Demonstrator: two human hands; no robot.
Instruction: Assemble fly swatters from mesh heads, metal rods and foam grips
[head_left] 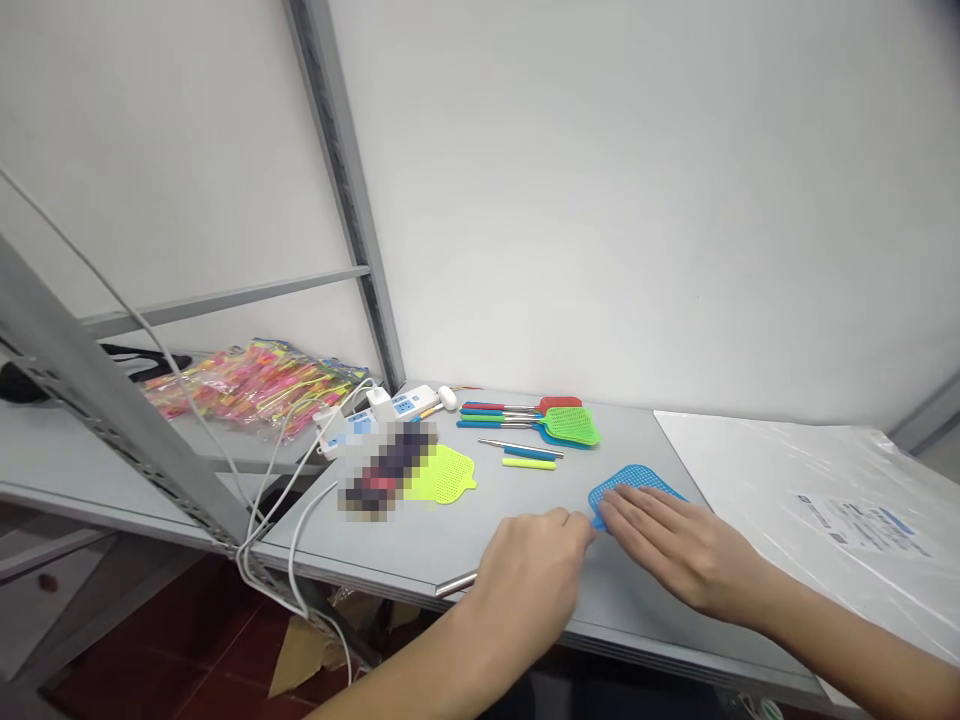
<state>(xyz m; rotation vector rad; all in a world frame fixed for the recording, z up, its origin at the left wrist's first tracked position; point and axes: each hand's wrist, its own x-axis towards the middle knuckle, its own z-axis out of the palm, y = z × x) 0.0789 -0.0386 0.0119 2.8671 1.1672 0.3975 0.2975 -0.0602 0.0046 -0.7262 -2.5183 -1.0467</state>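
Note:
My left hand point(534, 565) is closed around a metal rod point(456, 584), whose end sticks out below the wrist. Above its thumb is the neck of a blue perforated fly swatter head point(634, 476). My right hand point(671, 540) lies over that head, fingers pressed together across it, with its thumb hidden. Beyond the hands lie a telescopic rod with a blue grip point(521, 451) and a loose yellow grip tube point(529, 464). A yellow swatter head point(453, 476) rests to the left. Several finished fly swatters point(570, 425), green, red and blue, are stacked at the back.
A white power strip point(412, 402) with plugs and cables point(300, 540) stands at the left back. A blurred patch covers something beside it. Packaged colourful items point(262, 385) are heaped on the left shelf. A white plastic-wrapped package point(810, 480) covers the right side. A metal post point(341, 170) rises behind.

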